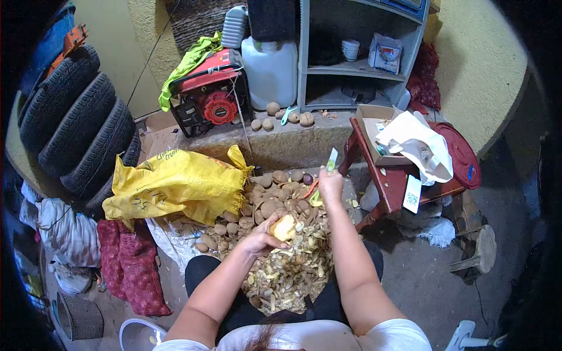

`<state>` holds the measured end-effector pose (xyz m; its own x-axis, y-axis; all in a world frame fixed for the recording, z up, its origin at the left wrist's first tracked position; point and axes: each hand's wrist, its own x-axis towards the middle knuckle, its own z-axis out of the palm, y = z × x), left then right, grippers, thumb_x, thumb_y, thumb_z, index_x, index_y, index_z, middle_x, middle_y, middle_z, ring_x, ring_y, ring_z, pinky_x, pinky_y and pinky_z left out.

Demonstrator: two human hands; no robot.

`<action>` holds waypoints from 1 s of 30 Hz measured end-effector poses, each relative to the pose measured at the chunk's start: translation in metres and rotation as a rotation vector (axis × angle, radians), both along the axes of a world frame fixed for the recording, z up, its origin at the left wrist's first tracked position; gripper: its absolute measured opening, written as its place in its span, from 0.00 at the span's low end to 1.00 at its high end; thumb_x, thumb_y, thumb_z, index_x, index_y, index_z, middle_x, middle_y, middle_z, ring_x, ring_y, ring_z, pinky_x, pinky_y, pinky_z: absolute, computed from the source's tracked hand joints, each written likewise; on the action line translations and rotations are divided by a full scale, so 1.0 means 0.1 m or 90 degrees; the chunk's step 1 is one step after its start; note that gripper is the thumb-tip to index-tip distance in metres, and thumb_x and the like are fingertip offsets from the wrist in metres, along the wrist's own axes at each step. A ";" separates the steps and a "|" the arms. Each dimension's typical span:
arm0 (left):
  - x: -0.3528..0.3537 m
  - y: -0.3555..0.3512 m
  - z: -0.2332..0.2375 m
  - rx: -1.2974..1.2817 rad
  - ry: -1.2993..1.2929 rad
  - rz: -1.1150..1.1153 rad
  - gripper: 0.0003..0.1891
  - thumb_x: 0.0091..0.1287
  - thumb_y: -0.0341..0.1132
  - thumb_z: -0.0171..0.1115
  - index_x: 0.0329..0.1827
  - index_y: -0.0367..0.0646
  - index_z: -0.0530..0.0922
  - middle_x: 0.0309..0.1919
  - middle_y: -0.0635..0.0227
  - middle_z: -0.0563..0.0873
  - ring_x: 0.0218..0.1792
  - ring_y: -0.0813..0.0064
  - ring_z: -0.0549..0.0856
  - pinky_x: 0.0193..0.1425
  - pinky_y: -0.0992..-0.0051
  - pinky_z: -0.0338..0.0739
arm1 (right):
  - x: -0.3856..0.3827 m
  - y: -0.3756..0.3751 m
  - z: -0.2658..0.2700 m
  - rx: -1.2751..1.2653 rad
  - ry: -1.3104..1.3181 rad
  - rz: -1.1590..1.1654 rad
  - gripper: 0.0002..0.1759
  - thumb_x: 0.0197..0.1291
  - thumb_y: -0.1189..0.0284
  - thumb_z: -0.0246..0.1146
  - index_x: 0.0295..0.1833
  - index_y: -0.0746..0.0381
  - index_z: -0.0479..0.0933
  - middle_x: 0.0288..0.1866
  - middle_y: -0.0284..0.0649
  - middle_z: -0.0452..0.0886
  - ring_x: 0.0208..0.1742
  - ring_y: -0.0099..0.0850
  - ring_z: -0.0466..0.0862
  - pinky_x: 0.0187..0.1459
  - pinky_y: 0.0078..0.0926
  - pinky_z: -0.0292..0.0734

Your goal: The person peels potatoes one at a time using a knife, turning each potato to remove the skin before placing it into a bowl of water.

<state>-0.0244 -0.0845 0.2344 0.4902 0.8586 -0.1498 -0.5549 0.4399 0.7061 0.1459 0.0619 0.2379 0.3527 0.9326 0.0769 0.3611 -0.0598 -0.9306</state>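
My left hand (260,238) is closed around a peeled, pale yellow potato (283,228), held over a heap of peelings (287,275) between my knees. To its right, my right hand (331,186) grips a peeler (332,159). The peeler's pale handle end sticks up above the fist, and a yellow-green part shows below it. Beyond my hands lie many unpeeled brown potatoes (272,206), with a dark purple onion (308,179) among them. A yellow sack (181,184) lies to the left of these potatoes.
A red wooden table (386,186) with a cardboard box (366,126) stands at right. On the concrete ledge (281,139) are several potatoes and a teal-handled tool (285,116). A red generator (219,108), stacked tyres (82,126), red mesh sacks (137,272) and a white bucket (132,336) surround the space.
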 end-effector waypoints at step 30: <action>0.04 0.09 0.00 -0.027 0.190 -0.011 0.37 0.42 0.16 0.63 0.57 0.38 0.58 0.43 0.66 0.75 0.40 0.75 0.77 0.40 0.74 0.76 | -0.01 -0.07 0.10 0.013 0.008 0.073 0.19 0.52 0.60 0.57 0.24 0.68 0.73 0.20 0.49 0.76 0.24 0.41 0.78 0.30 0.34 0.69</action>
